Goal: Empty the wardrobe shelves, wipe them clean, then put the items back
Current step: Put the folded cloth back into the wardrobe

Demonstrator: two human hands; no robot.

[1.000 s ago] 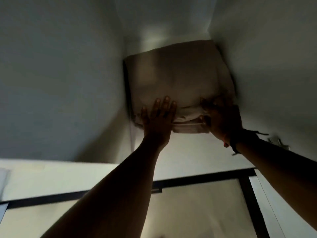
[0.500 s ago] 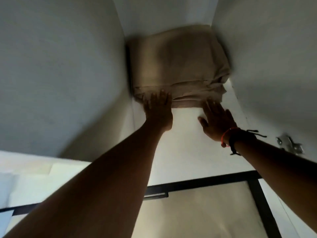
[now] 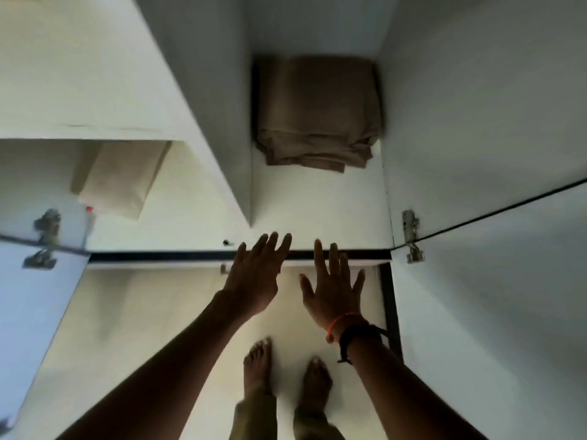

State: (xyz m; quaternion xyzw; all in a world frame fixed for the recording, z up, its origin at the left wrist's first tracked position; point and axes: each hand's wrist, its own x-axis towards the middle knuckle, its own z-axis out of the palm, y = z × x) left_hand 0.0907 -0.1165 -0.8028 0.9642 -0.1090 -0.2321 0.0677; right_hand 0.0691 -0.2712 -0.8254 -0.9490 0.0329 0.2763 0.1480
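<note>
Head view: folded tan cloth (image 3: 317, 112) sits at 12 o'clock, deep on the shelf (image 3: 317, 201) near the back wall (likely stowed for good). Left hand (image 3: 254, 277) and right hand (image 3: 333, 293) hover at 6 o'clock by the shelf's front edge, fingers spread, holding nothing.

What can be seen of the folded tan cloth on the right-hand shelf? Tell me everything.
The folded cloth is soft-looking tan-brown fabric, a thick squarish stack with layered, slightly rumpled edges facing the front. It lies flat on the white shelf, set deep at the back and filling most of the shelf's width. The left hand and right hand are open near the shelf's front edge, well apart from the cloth.
</note>
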